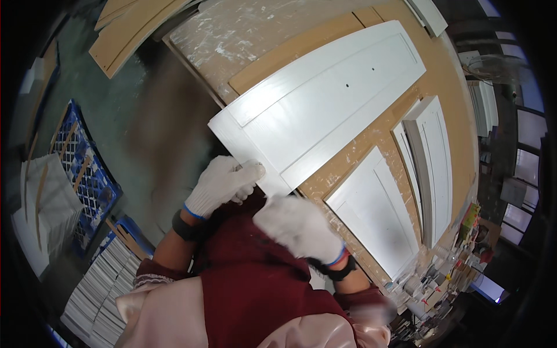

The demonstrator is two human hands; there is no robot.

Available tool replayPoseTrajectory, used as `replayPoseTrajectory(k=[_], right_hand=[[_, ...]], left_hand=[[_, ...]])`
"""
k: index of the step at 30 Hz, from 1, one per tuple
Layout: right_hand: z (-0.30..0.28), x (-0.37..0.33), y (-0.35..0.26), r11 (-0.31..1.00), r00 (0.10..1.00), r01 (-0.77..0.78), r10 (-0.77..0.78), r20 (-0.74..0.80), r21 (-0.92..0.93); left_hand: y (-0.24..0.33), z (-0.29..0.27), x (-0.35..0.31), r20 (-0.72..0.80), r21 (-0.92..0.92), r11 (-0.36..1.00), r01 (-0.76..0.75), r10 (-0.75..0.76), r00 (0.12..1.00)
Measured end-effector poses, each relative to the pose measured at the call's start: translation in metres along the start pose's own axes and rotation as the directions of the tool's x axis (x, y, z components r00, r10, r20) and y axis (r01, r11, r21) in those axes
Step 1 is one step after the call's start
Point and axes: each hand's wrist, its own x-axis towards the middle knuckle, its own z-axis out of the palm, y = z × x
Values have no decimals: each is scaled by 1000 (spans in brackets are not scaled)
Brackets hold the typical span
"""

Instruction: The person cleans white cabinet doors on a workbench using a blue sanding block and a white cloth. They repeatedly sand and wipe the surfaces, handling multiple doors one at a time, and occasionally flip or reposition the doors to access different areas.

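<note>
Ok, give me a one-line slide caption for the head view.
Gloved left hand touching a white panel at one end, right hand blurred nearby, smaller panels alongside.

Big barrier in the middle: the large white board (325, 98) slanted across the table (220, 43), left hand (223, 182) planted on its near end! But to its right a narrow strip of tabletop (342, 167) ran open, hemmed in by the small white panel (374, 211), the blurred right hand (299, 227) close by its mouth. Farther right, the stack of white panels (436, 168) made a wall. Out left, green floor (119, 98) gave room before the blue pallet (87, 197).
</note>
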Motion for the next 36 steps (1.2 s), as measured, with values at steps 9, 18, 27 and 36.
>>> replayPoseTrajectory(k=[9,18,27,36], right_hand=[[-67,23,52,771,766,-612,521,-376,-176],[-79,56,61,692,837,-509,537,-106,-512],[-39,68,28,897,871,-289,392,298,-334],[-97,69,75,625,862,-430,499,-90,-652]], left_hand=[[16,3,-11,-51,113,993,16,-10,999],[4,-8,3,-8,218,974,60,-59,998],[6,-8,2,-15,298,954,-3,7,1000],[13,-8,2,-20,238,971,16,-11,1000]])
